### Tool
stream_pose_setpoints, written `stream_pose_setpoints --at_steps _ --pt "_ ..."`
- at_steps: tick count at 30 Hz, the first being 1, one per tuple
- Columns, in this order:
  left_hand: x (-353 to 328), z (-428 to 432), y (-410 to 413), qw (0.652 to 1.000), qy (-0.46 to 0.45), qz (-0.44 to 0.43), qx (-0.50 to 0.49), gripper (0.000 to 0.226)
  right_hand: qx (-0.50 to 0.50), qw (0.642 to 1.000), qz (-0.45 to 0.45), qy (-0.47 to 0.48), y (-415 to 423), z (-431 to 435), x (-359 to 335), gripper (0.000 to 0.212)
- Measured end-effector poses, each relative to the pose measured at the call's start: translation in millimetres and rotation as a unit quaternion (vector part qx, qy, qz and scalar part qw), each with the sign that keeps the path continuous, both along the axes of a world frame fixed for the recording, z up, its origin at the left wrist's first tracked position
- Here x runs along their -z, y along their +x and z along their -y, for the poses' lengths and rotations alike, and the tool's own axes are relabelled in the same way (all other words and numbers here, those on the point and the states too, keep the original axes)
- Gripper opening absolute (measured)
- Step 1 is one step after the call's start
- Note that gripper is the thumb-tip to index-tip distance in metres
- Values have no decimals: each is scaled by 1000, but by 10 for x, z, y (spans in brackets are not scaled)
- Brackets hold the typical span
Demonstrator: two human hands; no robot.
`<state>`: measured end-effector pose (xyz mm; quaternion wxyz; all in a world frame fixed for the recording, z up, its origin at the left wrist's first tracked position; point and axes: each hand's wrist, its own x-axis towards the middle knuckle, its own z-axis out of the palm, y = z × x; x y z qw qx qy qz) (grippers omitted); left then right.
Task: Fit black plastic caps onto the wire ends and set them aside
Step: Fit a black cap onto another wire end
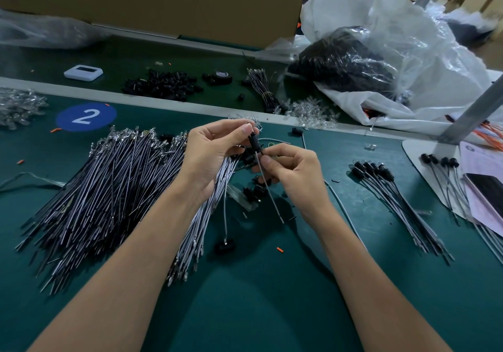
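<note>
A black plastic cap (255,142) sits on the top end of a thin grey wire (269,191) held above the green table. My left hand (211,155) pinches the cap's upper end between thumb and forefinger. Just below the cap, my right hand (292,170) pinches the wire, whose loose end hangs down toward the table. A big pile of bare wires (109,188) lies to the left under my left wrist. Capped wires (392,196) lie in a fanned row to the right. A few loose caps (254,191) lie under my hands.
A heap of black caps (163,84) and a tape roll (221,77) lie on the far belt. Clear bulbs (310,112) are scattered near a plastic bag (381,60) of black parts. A cardboard box (152,0) stands behind. Papers (481,177) lie far right.
</note>
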<state>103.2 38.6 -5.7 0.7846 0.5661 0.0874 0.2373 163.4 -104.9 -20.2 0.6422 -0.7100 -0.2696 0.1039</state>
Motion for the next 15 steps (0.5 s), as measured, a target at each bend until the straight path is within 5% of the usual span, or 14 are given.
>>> stream_pose_setpoints --at_steps 15 --pt "22 92 11 999 42 9 -22 14 36 997 66 17 -71 -22 -13 10"
